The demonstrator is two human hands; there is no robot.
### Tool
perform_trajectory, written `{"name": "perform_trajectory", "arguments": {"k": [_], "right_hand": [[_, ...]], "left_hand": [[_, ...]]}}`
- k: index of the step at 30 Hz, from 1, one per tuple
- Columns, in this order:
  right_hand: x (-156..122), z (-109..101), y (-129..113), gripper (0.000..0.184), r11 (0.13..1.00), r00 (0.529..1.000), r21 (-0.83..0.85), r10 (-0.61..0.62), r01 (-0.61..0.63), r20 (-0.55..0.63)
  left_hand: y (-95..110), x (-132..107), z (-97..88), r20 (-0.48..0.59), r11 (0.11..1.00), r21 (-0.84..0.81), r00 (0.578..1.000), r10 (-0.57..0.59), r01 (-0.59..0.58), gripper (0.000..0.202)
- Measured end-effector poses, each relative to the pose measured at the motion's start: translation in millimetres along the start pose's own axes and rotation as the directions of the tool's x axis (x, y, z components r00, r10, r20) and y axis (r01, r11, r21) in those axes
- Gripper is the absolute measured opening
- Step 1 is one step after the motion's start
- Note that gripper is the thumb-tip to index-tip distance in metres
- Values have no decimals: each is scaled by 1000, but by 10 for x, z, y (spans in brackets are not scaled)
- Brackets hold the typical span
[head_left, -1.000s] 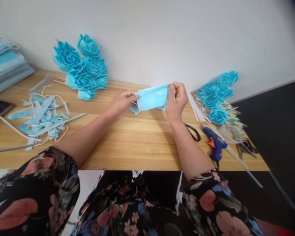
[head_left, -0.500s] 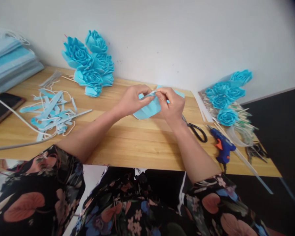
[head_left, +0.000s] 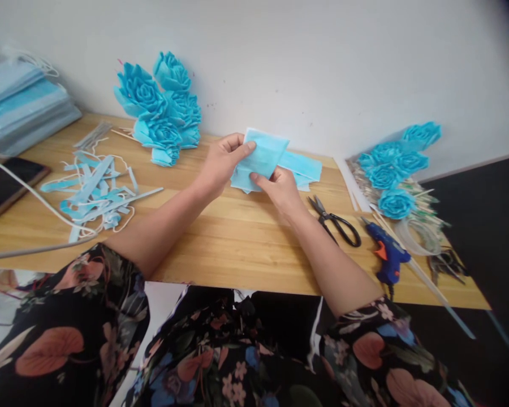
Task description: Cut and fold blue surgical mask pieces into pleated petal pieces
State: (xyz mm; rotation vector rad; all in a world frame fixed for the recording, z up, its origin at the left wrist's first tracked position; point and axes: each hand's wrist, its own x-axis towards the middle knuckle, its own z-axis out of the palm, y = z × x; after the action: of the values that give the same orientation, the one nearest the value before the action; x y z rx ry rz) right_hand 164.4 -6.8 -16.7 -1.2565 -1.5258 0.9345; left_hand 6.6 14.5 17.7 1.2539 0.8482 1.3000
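Blue fabric [head_left: 266, 154] has risen, pinched flat between both hands [head_left: 285, 190].

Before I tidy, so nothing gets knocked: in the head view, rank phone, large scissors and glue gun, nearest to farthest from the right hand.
From the right hand:
1. Large scissors, just right of it.
2. Glue gun, farther right.
3. Phone, far left.

L hand [head_left: 221, 162] pt hid bhd sheet [head_left: 269, 151], phone [head_left: 5, 195] cut off L

Light-blue sheet [head_left: 266, 154], turquoise roses [head_left: 158, 131], navy glue gun [head_left: 391, 253], floral-patterned black sleeves [head_left: 89, 322]
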Motion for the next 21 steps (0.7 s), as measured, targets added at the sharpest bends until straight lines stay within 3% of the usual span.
{"name": "perform_trajectory", "arguments": {"k": [6,10,16,21], "right_hand": [[-43,54,-64,34,931,999,-363,-31,31,6],[-76,122,-79,43,891,997,-448,-57,70,43],[-129,195,-65,50,921,990,-378,-52,99,132],[-32,-87,-103,57,993,933,-115,24,19,358]], "left_hand": [[-66,55,-54,-61,999,34,997,43,-41,29],[-77,39,-45,-97,989,119,991,96,-85,30],[-125,5,16,-142,974,200,980,136,-106,29],[-136,16,21,-131,976,200,984,117,-90,25]]}}
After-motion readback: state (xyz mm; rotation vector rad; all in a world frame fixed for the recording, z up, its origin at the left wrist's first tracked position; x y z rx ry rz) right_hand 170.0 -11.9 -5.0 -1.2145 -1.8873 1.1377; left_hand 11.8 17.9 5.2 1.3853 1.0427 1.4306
